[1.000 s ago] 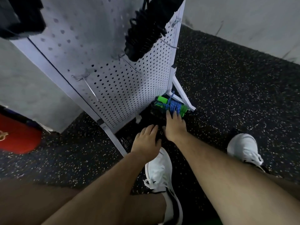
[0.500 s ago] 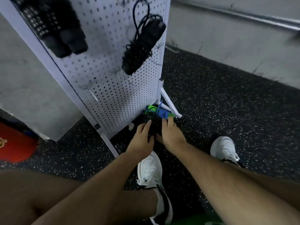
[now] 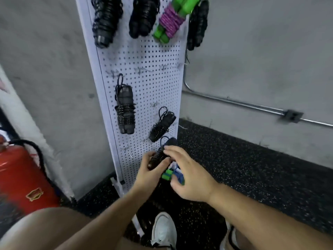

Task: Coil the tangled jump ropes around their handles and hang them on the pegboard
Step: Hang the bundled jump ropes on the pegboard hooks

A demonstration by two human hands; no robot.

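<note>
A white pegboard (image 3: 144, 83) stands upright before me. My left hand (image 3: 149, 170) grips a coiled black jump rope (image 3: 161, 153) in front of the board's lower right part. My right hand (image 3: 187, 174) touches the same black rope with its upper fingers and holds a green-handled rope with blue cord (image 3: 173, 175) in its lower fingers. Several coiled ropes hang on the board: black ones at the top (image 3: 106, 18), mid-left (image 3: 125, 109) and lower right (image 3: 161, 124), and a green-handled one with purple cord (image 3: 171, 20).
A red fire extinguisher (image 3: 19, 175) with a black hose stands at the left. A metal conduit (image 3: 234, 103) runs along the grey wall at the right. Speckled black rubber floor lies below. My white shoe (image 3: 164, 230) is near the board's foot.
Both hands have risen from the floor at the board's foot, lifting the black rope and the green-handled blue rope. The view has tilted up to show the whole pegboard.
</note>
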